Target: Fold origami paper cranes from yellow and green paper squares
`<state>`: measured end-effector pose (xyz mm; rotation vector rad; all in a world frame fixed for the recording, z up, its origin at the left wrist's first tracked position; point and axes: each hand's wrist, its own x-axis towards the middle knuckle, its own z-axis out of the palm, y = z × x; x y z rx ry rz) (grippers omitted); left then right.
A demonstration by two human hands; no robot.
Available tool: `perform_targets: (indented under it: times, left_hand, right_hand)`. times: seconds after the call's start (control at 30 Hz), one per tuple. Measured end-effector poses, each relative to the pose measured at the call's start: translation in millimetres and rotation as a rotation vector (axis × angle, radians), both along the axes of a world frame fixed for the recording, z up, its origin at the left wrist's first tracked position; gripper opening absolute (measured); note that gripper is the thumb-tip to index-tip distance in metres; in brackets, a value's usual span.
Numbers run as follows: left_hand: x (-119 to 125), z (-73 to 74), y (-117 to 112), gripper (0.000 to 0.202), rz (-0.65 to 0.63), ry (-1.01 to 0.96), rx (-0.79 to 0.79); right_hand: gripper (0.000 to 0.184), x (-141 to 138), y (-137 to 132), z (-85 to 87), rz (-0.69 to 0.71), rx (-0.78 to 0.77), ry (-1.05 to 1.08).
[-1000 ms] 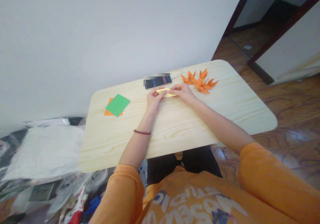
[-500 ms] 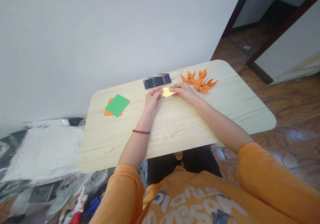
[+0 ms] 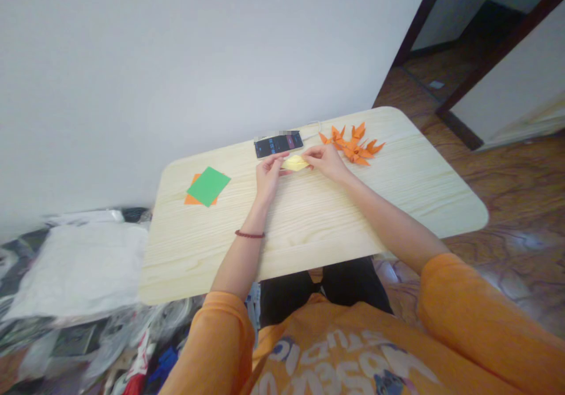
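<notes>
A small folded piece of yellow paper (image 3: 295,162) is held between my two hands, just in front of the phone. My left hand (image 3: 268,176) grips its left end between thumb and fingers. At the right end, my right hand (image 3: 325,161) pinches the paper's corner. The paper looks diamond-shaped with a pointed right corner; its finer folds are too small to make out. Several orange origami cranes (image 3: 354,146) lie in a cluster just beyond my right hand.
A phone (image 3: 279,144) with a lit screen rests at the table's back edge by the wall. Green paper (image 3: 208,186) lies over orange paper (image 3: 192,199) on the left of the wooden table (image 3: 309,230). Bags and clutter (image 3: 79,271) fill the floor to the left.
My left fingers have spread a little along the yellow paper, and its upper edge now looks more raised and rounded. My right hand has barely shifted.
</notes>
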<state>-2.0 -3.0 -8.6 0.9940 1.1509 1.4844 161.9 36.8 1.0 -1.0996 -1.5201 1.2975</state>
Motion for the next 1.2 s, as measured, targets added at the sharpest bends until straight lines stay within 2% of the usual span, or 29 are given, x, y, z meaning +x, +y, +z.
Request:
perform_targets:
  times: [0.17, 0.3, 0.43, 0.8, 1.03, 1.2]
  left_hand:
    - [0.8, -0.2, -3.3, 0.043, 0.008, 0.113, 0.022]
    - [-0.6, -3.1, -1.2, 0.039, 0.024, 0.129, 0.033]
    - [0.8, -4.5, -0.1, 0.034, -0.009, 0.118, 0.034]
    - [2.5, 3.4, -3.6, 0.036, -0.008, 0.076, 0.093]
    - [2.5, 4.9, -7.2, 0.036, 0.032, 0.193, 0.192]
    - [1.6, 3.7, -8.0, 0.023, 0.054, 0.366, 0.279]
  right_hand:
    - [0.012, -1.0, -2.2, -3.3, 0.014, 0.162, -0.034]
    - [0.02, -1.7, -7.0, -2.6, 0.059, 0.276, 0.012]
    - [0.018, -2.9, -8.1, -4.5, 0.047, 0.385, 0.02]
    - [0.015, 0.8, -10.2, -0.2, 0.012, 0.618, -0.139]
    - [0.019, 1.4, -9.7, 0.1, 0.004, 0.679, -0.184]
    - [0.016, 1.1, -9.6, -1.0, -0.008, 0.705, -0.198]
